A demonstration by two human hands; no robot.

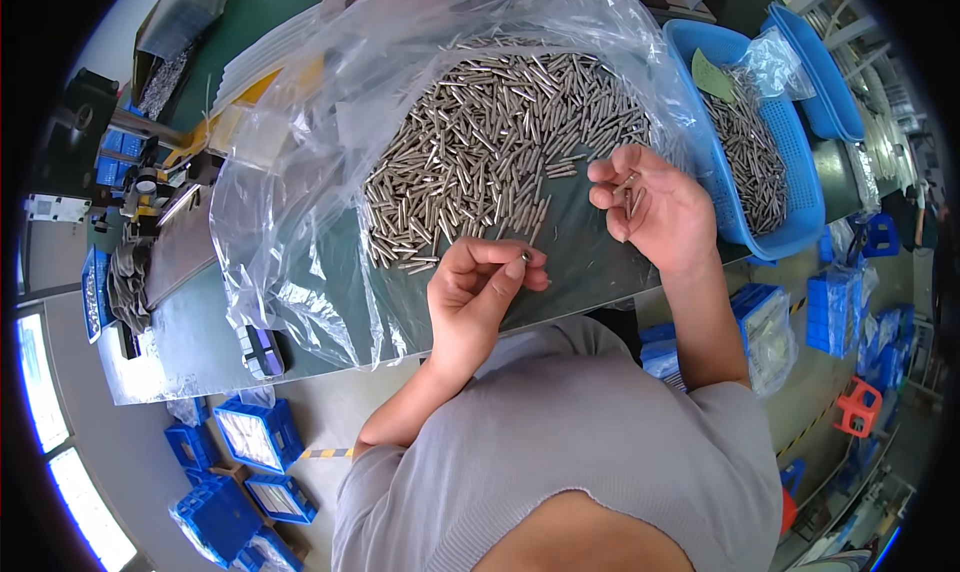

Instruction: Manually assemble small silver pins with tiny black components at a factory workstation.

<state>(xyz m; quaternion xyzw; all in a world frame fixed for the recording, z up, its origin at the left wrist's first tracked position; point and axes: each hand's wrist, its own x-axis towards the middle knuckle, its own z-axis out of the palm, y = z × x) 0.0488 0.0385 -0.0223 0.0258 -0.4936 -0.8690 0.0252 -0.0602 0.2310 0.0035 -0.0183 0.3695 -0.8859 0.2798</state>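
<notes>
A wide heap of small metal pins [480, 142], pointed and silvery, lies on clear plastic sheeting [290, 262] over the dark green table. At the near edge of the heap my left hand [475, 290] pinches one metal pin [526, 257] between thumb and fingertips; only its end shows. My right hand [660, 207], palm turned up and fingers curled, holds a few metal pins [631, 190] to the right of the heap. Right of that hand stands a blue plastic basket [805, 187] with many more pins in it and a green tag [712, 76].
A second blue basket [825, 92] with a clear bag stands behind the first. A small purple-and-black object [262, 352] sits by the table's near left edge. Blue crates [258, 432] stand on the floor at left, more at right near a red stool [858, 407].
</notes>
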